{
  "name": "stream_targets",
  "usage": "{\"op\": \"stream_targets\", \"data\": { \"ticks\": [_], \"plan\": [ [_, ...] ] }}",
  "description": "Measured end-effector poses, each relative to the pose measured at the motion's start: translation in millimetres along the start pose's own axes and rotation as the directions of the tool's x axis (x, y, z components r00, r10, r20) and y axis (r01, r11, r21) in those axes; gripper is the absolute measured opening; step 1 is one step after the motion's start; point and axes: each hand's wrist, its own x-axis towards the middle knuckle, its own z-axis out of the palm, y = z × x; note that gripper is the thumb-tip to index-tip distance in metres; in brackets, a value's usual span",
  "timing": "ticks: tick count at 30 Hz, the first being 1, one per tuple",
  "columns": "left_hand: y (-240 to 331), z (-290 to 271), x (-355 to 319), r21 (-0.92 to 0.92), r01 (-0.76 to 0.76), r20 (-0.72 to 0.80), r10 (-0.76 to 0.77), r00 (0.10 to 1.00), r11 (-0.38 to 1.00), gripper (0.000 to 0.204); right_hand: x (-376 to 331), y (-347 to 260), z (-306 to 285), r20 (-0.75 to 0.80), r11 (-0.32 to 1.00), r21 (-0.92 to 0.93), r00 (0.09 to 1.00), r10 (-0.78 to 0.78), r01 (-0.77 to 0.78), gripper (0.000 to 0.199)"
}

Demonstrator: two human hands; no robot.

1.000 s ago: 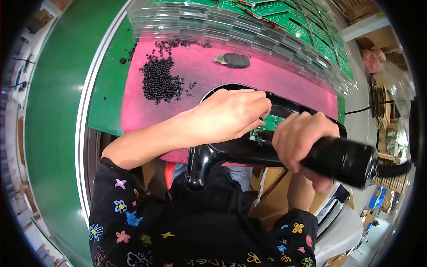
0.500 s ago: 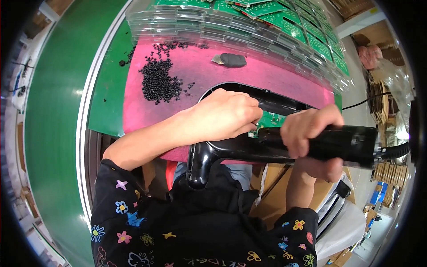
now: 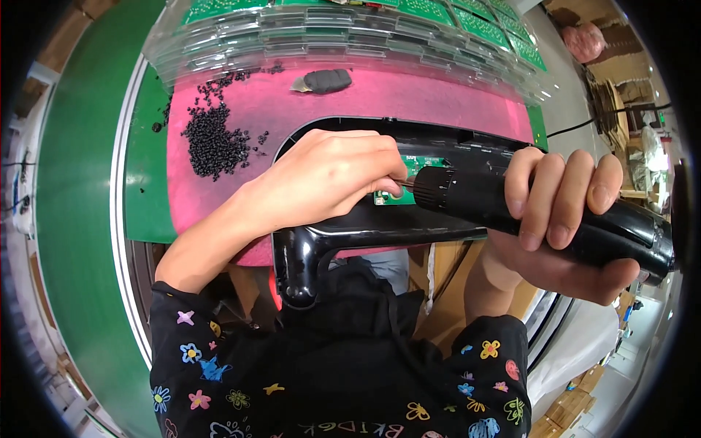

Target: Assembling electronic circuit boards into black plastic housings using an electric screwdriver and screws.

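Note:
My right hand is wrapped round a black electric screwdriver, which lies slantwise with its thin bit pointing left. At the bit's tip, the fingertips of my left hand are pinched together; whatever they hold is hidden. Beneath both hands is a black plastic housing, with a long shallow body and a rounded arm toward me. A green circuit board sits inside the housing, partly covered by my left fingers and the screwdriver.
A heap of small black screws lies on the pink mat, left of the housing. Near the mat's far side is a dark grey wrapped piece. Stacked clear plastic trays with green boards stand behind. A black cable runs at right.
The screwdriver has come up from the housing and tilted, its bit now showing at my left fingertips. My left hand stays pinched over the board. The whole view has shifted.

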Motion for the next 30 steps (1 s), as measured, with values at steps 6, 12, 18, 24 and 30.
{"op": "stream_targets", "data": {
  "ticks": [6, 12, 18, 24, 30],
  "plan": [
    [1.4, 0.7, 5.2, -0.064, -0.006, 0.017, 0.007, 1.0, 0.998, 0.02, -8.5, -8.6, 4.3, -0.052, 0.998, -0.047, 0.998, -0.039, 0.037, 0.055],
    [0.1, -0.7, 5.3, -0.112, 0.002, -0.003, -0.003, 1.0, 0.994, 0.03, -13.9, -13.6, -3.8, -0.062, 0.994, -0.106, 0.998, -0.033, 0.026, 0.055],
    [4.1, -11.2, 9.6, 0.025, 0.019, -0.006, -0.019, 1.0, 1.0, 0.073, -29.4, -14.2, -31.4, -0.203, 0.931, -0.357, 0.979, 0.007, -0.081, 0.058],
    [-3.9, -14.3, 0.7, 0.021, 0.01, -0.077, -0.008, 0.997, 1.0, 0.053, -35.8, -10.9, -35.0, -0.309, 0.905, -0.393, 0.95, 0.033, -0.16, 0.055],
    [-3.2, -10.4, -3.5, 0.015, 0.012, -0.284, -0.007, 0.959, 1.0, 0.027, -38.0, -4.6, -41.3, -0.322, 0.897, -0.4, 0.945, 0.053, -0.186, 0.057]
  ]
}}
